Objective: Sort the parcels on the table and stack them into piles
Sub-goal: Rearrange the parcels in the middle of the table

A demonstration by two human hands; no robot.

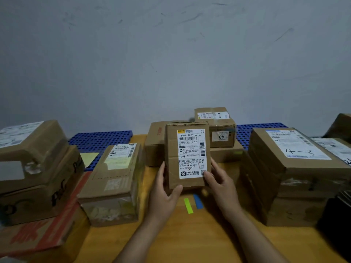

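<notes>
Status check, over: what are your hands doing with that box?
Left hand and right hand both grip small labelled parcel, upright, label toward camera. Not yet stacked. Left pile and right pile flank it.

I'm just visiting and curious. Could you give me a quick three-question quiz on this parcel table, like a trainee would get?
1. True or false: the left hand and right hand both hold the middle parcel.
2. What is handwritten on the right pile's top parcel? A) 4-3 B) 7-1 C) 2-9
3. Fill in: on the table lie a green strip and a ____ one.
Key: 1 true; 2 A; 3 blue strip.
</notes>
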